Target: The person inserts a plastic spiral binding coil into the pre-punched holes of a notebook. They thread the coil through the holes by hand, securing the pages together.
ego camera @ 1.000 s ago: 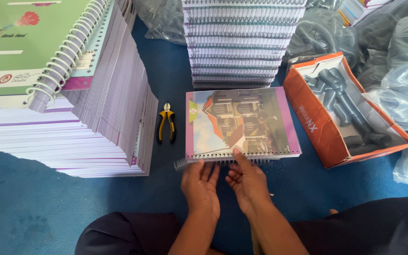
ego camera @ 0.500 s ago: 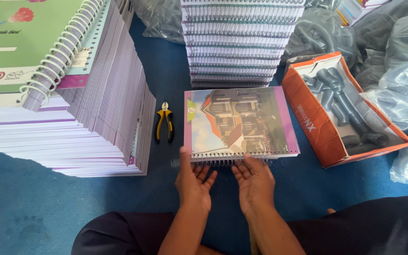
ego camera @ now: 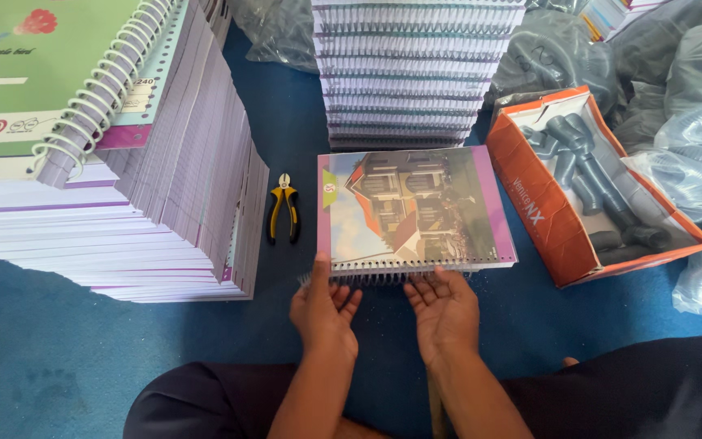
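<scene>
- left hand and right hand, fingers spread, press the spiral coil at the notebook's 6 o'clock edge.
- coil looks seated; pliers lie untouched at 9 o'clock.

left hand shifted left to notebook corner, right hand spread along spiral edge

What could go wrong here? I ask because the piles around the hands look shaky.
1. The left hand and right hand press at the wire spiral of the notebook; wire ends could prick fingers.
2. The tall leaning stack of pages might slide onto the pliers.
3. The open orange box sits close beside the notebook and could be knocked.
</scene>
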